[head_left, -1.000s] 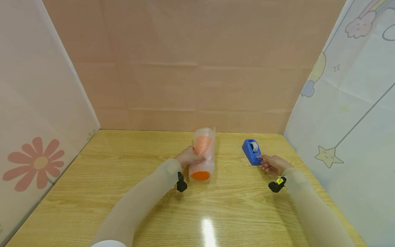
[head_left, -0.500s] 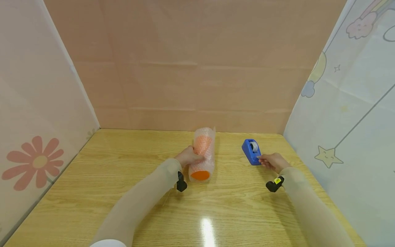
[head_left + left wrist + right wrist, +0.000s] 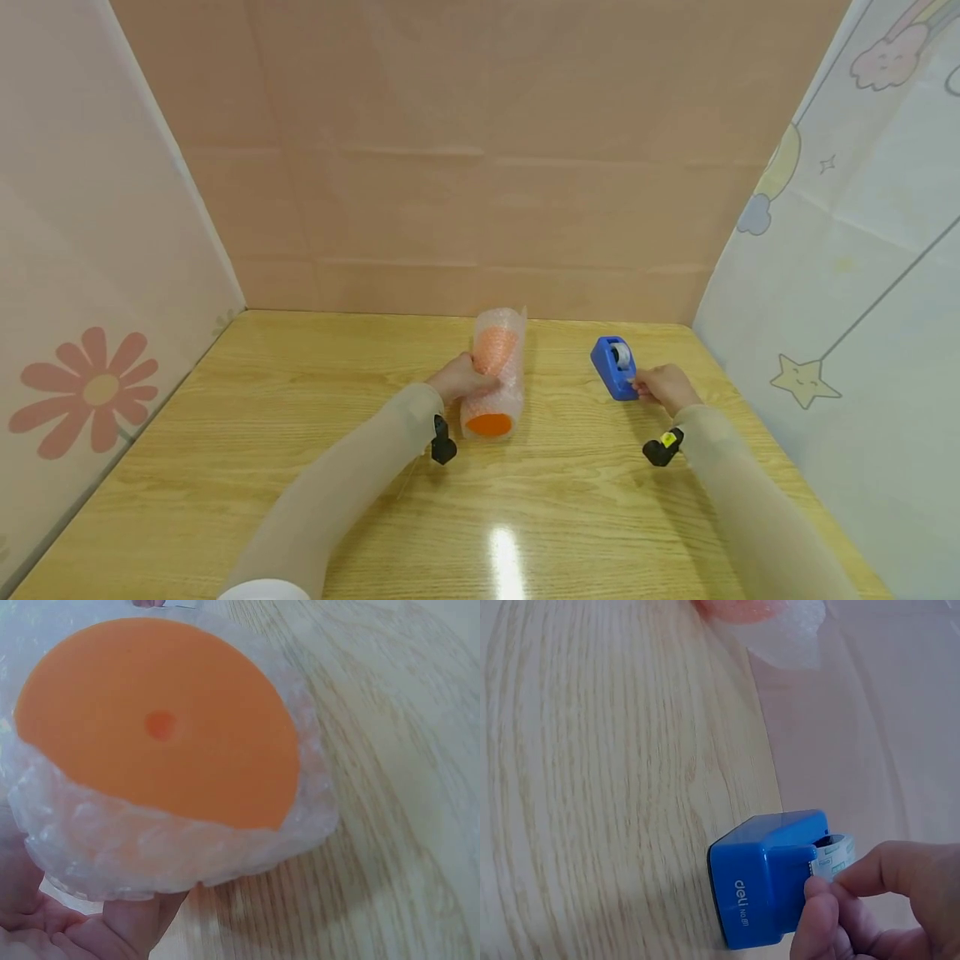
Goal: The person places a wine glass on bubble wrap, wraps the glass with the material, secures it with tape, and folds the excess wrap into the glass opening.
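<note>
An orange cylindrical object [image 3: 489, 426] lies wrapped in clear bubble wrap [image 3: 510, 392] near the middle of the table. My left hand [image 3: 461, 380] grips the wrapped bundle from its left side, thumb on top. The left wrist view shows the object's flat orange end [image 3: 161, 727] with a small dimple, framed by the wrap. To the right stands a blue tape dispenser [image 3: 609, 373]. At its front edge my right hand [image 3: 669, 387] pinches the end of the tape [image 3: 834, 856] between thumb and forefinger, close to the cutter.
The wooden table [image 3: 337, 358] meets a pinkish-brown backdrop [image 3: 480, 208] behind the bundle. Patterned panels stand at the left [image 3: 75, 250] and the right [image 3: 862, 250].
My right hand has shifted slightly at the dispenser's front, its fingers drawing together on the tape end. The left hand keeps its grip on the wrapped bundle, unmoved.
</note>
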{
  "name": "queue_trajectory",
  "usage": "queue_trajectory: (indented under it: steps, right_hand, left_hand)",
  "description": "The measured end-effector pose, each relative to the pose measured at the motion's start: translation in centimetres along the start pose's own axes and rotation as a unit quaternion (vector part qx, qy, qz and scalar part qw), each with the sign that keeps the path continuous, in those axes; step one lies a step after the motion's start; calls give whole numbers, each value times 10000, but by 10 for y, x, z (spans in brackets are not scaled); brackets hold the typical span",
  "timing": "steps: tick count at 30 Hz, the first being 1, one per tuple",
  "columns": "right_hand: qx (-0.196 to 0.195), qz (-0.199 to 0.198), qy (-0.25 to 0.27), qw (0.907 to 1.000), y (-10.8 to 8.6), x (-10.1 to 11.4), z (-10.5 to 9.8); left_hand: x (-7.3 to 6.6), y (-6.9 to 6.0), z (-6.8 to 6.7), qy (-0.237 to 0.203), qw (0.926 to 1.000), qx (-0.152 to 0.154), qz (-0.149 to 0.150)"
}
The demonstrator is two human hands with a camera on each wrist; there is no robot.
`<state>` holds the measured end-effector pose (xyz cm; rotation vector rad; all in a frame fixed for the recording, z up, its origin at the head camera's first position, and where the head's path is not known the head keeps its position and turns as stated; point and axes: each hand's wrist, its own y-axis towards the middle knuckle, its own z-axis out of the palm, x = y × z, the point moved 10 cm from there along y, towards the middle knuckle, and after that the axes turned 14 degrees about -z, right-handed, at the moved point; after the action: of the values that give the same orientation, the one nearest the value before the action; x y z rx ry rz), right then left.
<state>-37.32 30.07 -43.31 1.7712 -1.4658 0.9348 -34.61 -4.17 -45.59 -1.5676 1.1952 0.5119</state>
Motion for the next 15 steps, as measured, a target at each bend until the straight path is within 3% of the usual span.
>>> queue_trajectory:
  steps: [8, 11, 15]
  right_hand:
    - [-11, -177, -1511, 9884, 0, 18, -4]
    - [-73, -248, -1438, 9893, 2, 26, -5]
    - [20, -230, -862, 9960, 5, 27, -2]
  left_hand:
    - [0, 1, 0, 115, 9999, -76, -15]
    - [-1, 0, -1, 208, 9997, -111, 36]
    - [1, 1, -3, 194, 9997, -112, 17]
